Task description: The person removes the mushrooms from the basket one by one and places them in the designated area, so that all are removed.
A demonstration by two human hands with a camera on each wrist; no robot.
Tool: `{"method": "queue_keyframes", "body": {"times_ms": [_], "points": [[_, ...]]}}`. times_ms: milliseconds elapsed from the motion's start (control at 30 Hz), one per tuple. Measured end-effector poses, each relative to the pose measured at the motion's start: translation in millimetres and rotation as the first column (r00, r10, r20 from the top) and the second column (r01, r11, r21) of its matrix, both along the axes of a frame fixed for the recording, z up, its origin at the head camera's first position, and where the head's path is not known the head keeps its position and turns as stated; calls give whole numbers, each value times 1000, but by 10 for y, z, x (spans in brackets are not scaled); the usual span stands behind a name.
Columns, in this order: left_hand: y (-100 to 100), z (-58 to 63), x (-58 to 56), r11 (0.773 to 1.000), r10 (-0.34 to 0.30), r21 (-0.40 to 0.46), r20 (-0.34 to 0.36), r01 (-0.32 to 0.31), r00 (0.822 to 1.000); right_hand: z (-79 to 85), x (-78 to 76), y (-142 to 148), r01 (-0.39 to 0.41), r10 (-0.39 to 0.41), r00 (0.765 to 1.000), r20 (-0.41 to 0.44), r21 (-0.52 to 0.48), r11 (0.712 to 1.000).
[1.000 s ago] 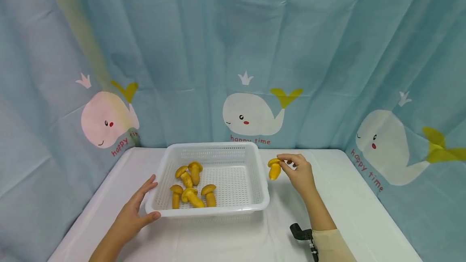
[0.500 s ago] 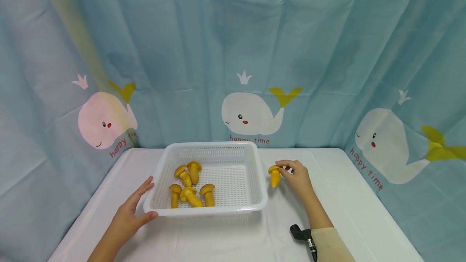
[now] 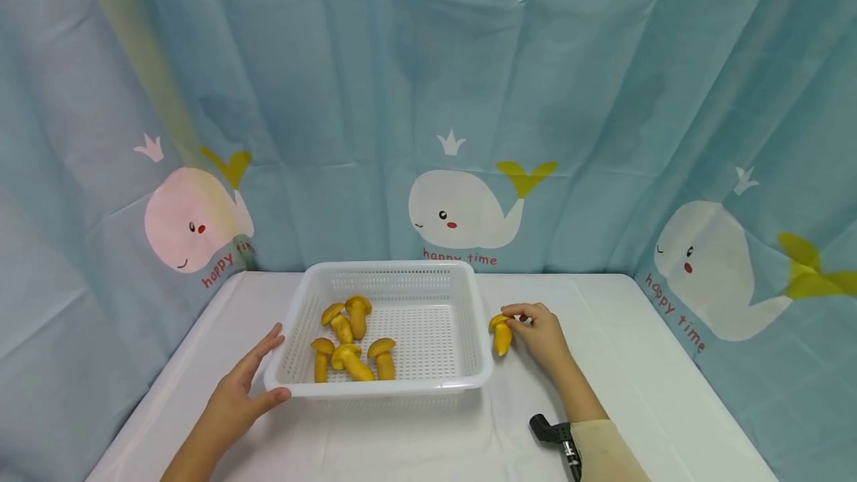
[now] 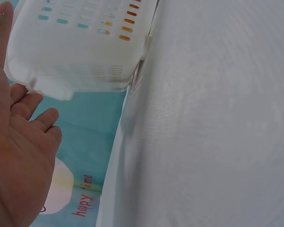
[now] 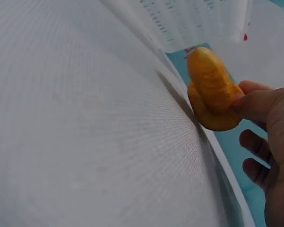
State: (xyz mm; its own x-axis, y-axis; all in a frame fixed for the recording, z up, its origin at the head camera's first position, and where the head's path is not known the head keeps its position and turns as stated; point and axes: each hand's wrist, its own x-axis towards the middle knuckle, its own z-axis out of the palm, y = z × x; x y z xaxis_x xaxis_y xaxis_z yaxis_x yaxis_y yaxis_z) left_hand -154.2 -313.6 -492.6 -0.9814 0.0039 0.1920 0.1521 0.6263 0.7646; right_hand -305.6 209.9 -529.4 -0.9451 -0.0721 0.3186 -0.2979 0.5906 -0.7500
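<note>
My right hand (image 3: 544,335) pinches a yellow mushroom (image 3: 501,344) by its cap, just right of the white basket (image 3: 375,390). In the right wrist view the thumb lies against the mushroom (image 5: 210,85), whose stem points toward the basket. Several more yellow mushrooms, among them one with a short stem (image 3: 384,367), lie in the basket's left half. My left hand (image 3: 233,396) rests at the basket's left front corner, fingers spread and thumb at the front rim. The left wrist view has that hand (image 4: 23,137) beside the perforated basket wall (image 4: 80,45).
A white-covered table (image 3: 669,407) carries the basket. Behind it and at both sides hangs a blue curtain (image 3: 348,95) printed with whales. A black device (image 3: 552,431) is on my right wrist by the beige sleeve (image 3: 605,452).
My right hand has come down and toward me with the mushroom, and slightly left toward the basket. The left hand stays at the basket's corner; the mushrooms inside lie as before.
</note>
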Motion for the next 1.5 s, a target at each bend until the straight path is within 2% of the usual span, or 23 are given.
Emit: {"method": "queue_keyframes", "body": {"times_ms": [233,500,733,933,1033,1233,1400,1500], "points": [[11,-10,12,1000,1,1,-30,-1,1000,-16,-5,5,-10,8,999,45,46,999],[13,18,-2,1000,7,-12,19,-7,1000,15,29,24,-14,4,991,131,76,997],[2,7,-1,1000,-5,3,-4,5,1000,73,41,40,-36,19,988,153,110,993],[-8,-8,2,1000,-8,-4,-7,8,1000,194,82,49,-61,41,988,148,133,989],[-26,-16,11,1000,-10,-11,-23,10,1000,257,95,29,-87,73,992,99,147,985],[-34,-27,11,1000,-14,-6,-58,14,998,471,147,-23,-115,125,989,-73,129,985],[3,-36,7,1000,-4,-11,-37,4,999,742,251,-30,-116,128,970,-205,70,991],[-4,-31,14,1000,7,-14,-26,-8,1000,900,293,-88,-107,110,944,-311,25,994]]}}
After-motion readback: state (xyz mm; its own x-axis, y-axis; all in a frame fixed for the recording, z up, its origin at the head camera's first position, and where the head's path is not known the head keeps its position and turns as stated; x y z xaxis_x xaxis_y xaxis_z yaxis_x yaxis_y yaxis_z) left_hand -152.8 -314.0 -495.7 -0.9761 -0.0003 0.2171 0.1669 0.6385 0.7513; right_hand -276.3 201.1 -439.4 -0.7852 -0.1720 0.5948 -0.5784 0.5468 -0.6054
